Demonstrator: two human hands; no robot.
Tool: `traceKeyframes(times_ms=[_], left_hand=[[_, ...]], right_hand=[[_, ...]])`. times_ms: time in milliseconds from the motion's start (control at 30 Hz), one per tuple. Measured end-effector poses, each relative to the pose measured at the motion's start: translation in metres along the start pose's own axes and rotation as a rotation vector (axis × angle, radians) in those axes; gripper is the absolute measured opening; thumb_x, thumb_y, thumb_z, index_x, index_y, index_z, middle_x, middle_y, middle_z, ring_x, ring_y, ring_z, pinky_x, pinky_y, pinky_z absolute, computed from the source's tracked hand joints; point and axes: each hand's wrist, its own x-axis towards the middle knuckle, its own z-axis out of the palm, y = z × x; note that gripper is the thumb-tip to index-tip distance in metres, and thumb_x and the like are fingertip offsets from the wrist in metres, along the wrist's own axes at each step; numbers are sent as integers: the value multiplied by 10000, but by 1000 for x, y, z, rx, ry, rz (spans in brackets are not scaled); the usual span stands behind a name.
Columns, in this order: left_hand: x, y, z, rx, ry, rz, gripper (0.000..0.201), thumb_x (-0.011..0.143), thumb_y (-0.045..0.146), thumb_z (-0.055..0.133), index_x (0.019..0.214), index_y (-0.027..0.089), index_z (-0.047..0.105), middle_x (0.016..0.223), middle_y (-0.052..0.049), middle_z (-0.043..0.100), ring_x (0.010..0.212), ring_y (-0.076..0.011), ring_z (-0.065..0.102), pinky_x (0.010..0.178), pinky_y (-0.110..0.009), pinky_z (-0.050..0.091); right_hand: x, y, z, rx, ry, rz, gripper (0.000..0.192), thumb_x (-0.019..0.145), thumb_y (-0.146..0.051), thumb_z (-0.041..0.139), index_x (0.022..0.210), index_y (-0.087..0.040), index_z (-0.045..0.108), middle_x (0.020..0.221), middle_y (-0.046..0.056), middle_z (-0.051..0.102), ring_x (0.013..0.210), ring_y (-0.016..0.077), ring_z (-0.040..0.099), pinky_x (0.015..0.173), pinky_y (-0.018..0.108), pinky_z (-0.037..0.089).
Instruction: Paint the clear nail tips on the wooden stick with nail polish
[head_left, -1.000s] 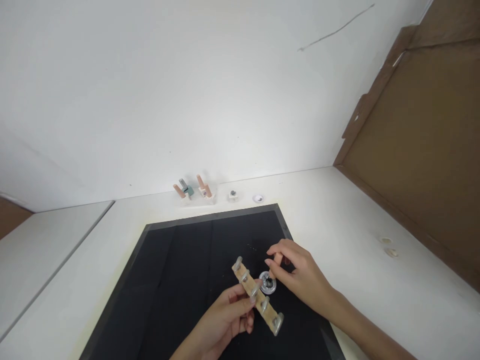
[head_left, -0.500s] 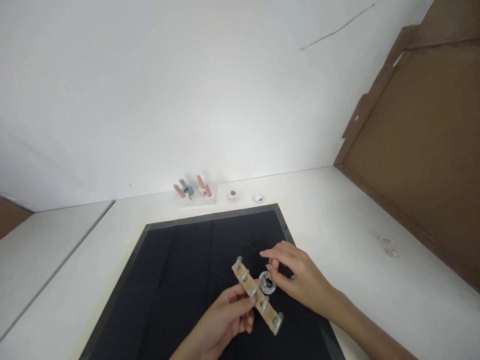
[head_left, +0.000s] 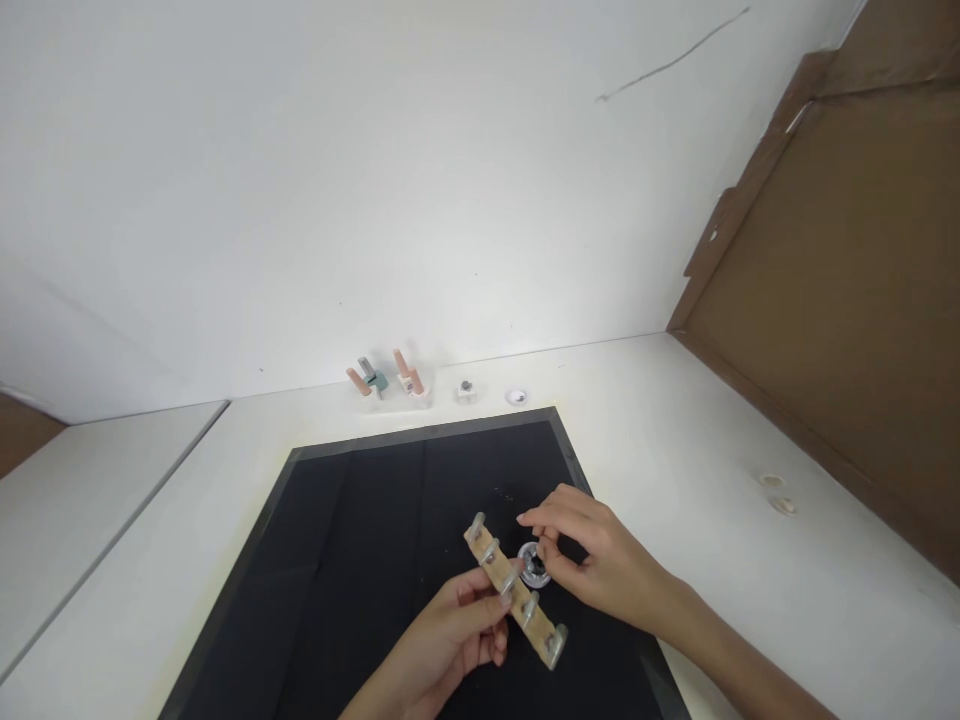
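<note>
Both hands work low over the black mat point(head_left: 360, 560), seen from my head. My left hand point(head_left: 442, 645) is closed on the wooden strip point(head_left: 514, 592), tilting its metal pegs up so they stay reachable. My right hand point(head_left: 592, 555) hovers curled, fingertips point(head_left: 534, 520) pinched at the small round metal dish point(head_left: 534, 566) beside it; whether they hold anything, I cannot tell.

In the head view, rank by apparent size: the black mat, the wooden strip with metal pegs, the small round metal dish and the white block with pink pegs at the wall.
1. black mat
2. wooden strip
3. white block, farther away, so its rank is unsure
4. round metal dish, partly hidden by the right hand
</note>
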Motion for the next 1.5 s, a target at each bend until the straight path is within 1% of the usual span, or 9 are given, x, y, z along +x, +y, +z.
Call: traceKeyframes(times_ms=[167,300,600,767,933,1000,1500], left_hand=[[-1,1,1,3,12,-12,384,618,299,765,959,142,685,547,32,531,460,-38,436,503,-180,361],[0,1,1,-8,3,2,368,626,283,761,959,146,686,561,33,530,463,-35,431,504,-180,366],[1,-2,-1,-1,4,5,366,636,277,754,970,146,684,556,32,527,462,-37,433,505,-181,373],[0,0,-2,9,7,-6,360,652,286,742,979,149,682,539,35,518,467,-40,437,505,-178,372],[1,-2,-4,-3,-1,15,364,642,269,749,979,149,681,573,35,526,466,-35,431,500,-180,375],[2,-4,-5,-11,2,8,359,650,269,744,982,149,679,575,36,523,466,-33,431,498,-178,372],[0,-2,-3,1,5,2,351,654,288,738,973,154,679,548,37,522,464,-41,429,510,-185,363]], right_hand=[[0,0,0,30,-18,-16,382,726,45,452,998,-179,598,734,43,580,722,183,516,577,284,452],[-1,-1,0,45,-40,1,409,706,70,440,994,-176,593,735,44,573,727,183,506,561,274,434],[-2,3,-1,66,-54,2,425,683,77,434,995,-169,586,718,36,544,730,181,496,553,267,418],[-3,1,-1,87,-26,5,381,716,57,433,985,-172,576,708,35,542,718,182,501,541,269,413],[-3,4,0,100,59,12,378,731,56,428,978,-199,558,714,18,526,704,170,506,589,289,433],[-4,5,0,109,76,24,389,731,59,423,981,-208,553,713,14,523,701,168,507,582,284,430],[-4,2,0,115,29,60,370,727,64,425,951,-203,552,721,11,518,705,165,512,600,282,434]])
